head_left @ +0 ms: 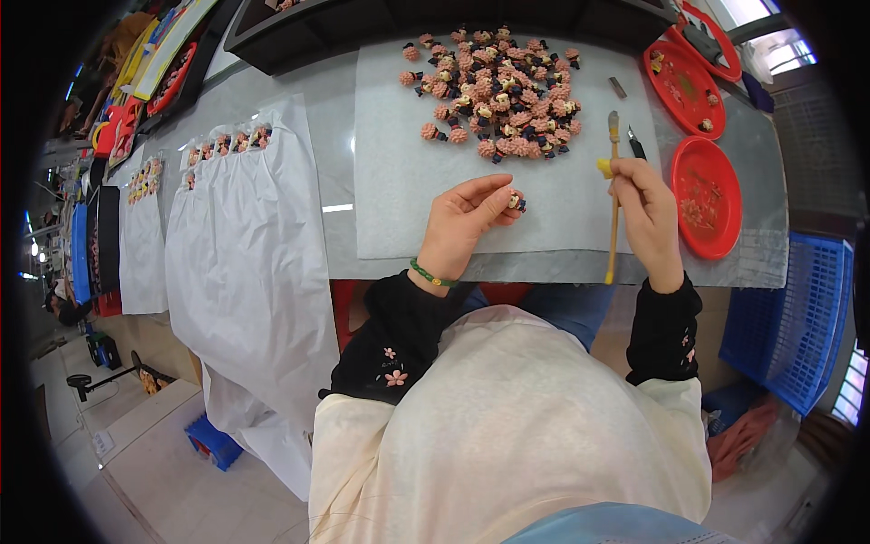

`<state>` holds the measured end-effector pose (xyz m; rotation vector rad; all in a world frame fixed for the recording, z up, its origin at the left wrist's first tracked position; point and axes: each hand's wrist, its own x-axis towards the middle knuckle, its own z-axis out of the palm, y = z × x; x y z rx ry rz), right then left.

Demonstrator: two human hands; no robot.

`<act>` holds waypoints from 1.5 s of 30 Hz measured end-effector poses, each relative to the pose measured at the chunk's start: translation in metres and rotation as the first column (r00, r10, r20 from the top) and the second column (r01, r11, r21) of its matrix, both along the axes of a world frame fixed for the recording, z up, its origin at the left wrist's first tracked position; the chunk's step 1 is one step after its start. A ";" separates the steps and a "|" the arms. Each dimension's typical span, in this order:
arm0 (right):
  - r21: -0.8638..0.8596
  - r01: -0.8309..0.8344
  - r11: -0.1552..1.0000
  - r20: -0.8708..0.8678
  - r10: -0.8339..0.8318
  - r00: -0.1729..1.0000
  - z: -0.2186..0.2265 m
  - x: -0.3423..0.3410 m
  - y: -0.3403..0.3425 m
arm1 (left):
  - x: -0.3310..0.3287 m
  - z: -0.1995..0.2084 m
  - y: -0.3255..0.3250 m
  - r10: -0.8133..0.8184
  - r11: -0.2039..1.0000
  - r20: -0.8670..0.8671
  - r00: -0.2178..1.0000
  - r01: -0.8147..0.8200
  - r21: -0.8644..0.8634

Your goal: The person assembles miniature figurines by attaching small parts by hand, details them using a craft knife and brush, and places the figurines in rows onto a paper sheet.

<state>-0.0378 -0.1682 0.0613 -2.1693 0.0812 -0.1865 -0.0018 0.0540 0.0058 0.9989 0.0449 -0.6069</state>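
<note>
My left hand [464, 222] pinches one small pink and dark figurine [516, 200] between thumb and fingers, above a white paper sheet [399, 181]. My right hand [651, 213] grips a thin wooden paintbrush [614, 238] held upright, bristles pointing away from me, with a small yellow piece [604, 168] beside its fingers. A heap of several like figurines [494, 95] lies farther back on the sheet. A green bracelet [431, 275] circles my left wrist.
Two red round dishes [706, 195] [684, 88] sit at the right on the grey table [761, 154]. A blue crate [807, 317] stands lower right. White sheets [245, 254] with rows of small figurines [231, 143] drape the table's left. A dark tray [299, 36] lies at the back.
</note>
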 end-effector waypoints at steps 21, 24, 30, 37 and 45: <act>-0.239 -0.040 0.970 0.521 0.163 0.838 -0.014 0.005 0.016 | -0.002 -0.004 0.006 -0.032 0.999 0.046 0.998 0.033 -0.021; -0.598 -0.050 0.800 0.361 0.325 0.874 -0.015 0.001 -0.017 | 0.000 0.000 0.007 -0.028 0.989 -0.009 1.000 0.026 -0.144; -0.761 -0.048 0.646 0.210 0.315 0.926 -0.017 0.006 -0.043 | -0.003 -0.003 0.005 0.026 0.994 0.057 0.998 -0.020 -0.106; -0.447 0.025 0.894 0.343 0.146 0.928 -0.017 -0.005 0.004 | -0.001 -0.001 0.005 -0.005 0.991 0.051 0.999 0.012 -0.136; -0.105 -0.144 0.984 0.263 0.167 0.950 -0.026 -0.012 0.051 | -0.001 -0.003 0.005 0.002 0.981 0.011 1.000 0.000 -0.192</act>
